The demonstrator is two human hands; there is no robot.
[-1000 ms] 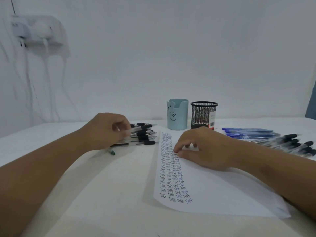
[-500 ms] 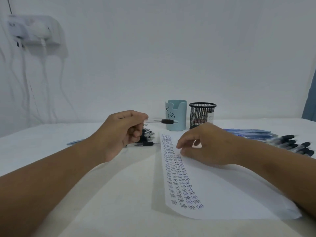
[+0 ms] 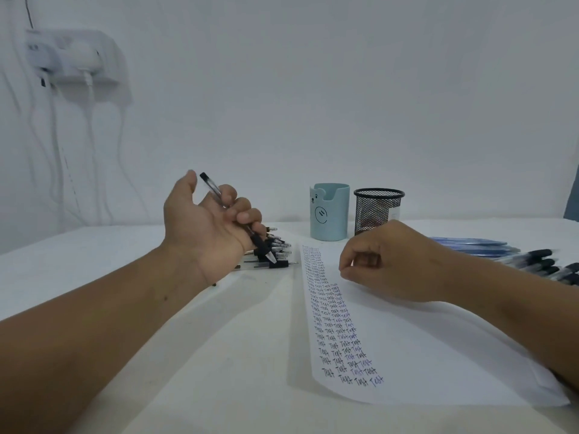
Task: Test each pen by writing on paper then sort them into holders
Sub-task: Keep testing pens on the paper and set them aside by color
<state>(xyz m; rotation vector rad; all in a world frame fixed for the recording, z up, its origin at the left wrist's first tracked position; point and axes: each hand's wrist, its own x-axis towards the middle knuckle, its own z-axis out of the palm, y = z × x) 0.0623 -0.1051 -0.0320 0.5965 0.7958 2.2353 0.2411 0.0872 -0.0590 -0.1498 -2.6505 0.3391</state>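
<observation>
Left fingers (image 3: 242, 214) are curling round a black pen (image 3: 233, 216), clamped on its clear barrel; the dark grip end is pointing down toward the worktop (image 3: 194, 364), the back end up past the thumb. Left hand (image 3: 208, 225) is hovering palm-up over the pile of black pens (image 3: 275, 252), probably turning the pen into a writing hold.

Right fingers (image 3: 346, 267) are bunching together with tips touching, holding nothing visible. Right hand (image 3: 388, 261) is resting on the paper (image 3: 438, 355), likely pinning the sheet for writing.

Paper is lying flat, columns of "Test" down its left edge; blank space to the right leaves room for more trials.

Blue holder (image 3: 329, 211) and mesh holder (image 3: 378, 211) are standing side by side behind the paper, within reach for sorting. Blue pens (image 3: 470, 245) and more black pens (image 3: 545, 264) are lying far right.
</observation>
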